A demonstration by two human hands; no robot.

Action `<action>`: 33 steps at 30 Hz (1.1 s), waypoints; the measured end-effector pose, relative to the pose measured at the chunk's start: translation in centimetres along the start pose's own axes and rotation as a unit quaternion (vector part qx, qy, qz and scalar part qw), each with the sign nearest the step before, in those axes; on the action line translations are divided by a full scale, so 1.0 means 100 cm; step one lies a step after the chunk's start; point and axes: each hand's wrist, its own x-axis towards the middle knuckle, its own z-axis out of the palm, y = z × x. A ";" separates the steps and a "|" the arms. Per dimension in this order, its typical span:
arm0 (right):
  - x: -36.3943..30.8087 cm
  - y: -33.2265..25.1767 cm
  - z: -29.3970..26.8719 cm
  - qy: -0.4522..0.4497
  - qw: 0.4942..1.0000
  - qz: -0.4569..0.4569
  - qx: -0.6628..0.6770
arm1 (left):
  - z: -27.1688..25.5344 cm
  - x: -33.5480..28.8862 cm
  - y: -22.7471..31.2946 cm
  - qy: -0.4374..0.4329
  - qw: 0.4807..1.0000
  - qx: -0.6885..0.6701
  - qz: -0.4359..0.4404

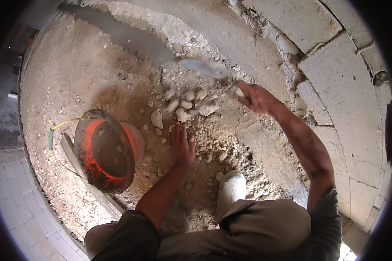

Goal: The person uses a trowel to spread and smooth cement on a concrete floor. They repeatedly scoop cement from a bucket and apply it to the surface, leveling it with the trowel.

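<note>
My right hand (253,96) grips the handle of a trowel (207,68), whose grey blade points up-left over the rubble and looks blurred. My left hand (180,145) lies flat, fingers spread, on the dusty ground just below a small heap of pale stones (188,105). An orange bucket (109,150), smeared with grey mortar and holding some inside, stands to the left of my left hand. I squat, with my light boot (231,189) and knee (265,224) at the bottom.
A wall of large pale blocks (348,91) with rough mortar joints curves along the right. A wooden plank (80,167) lies under the bucket, a yellow cord (59,128) beside it. Loose rubble and dust cover the floor; a tiled surface (13,204) lies lower left.
</note>
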 end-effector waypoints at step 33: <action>0.081 -0.037 0.027 0.112 0.981 -0.015 -0.156 | 0.004 -0.002 -0.002 0.069 0.997 -0.030 -0.034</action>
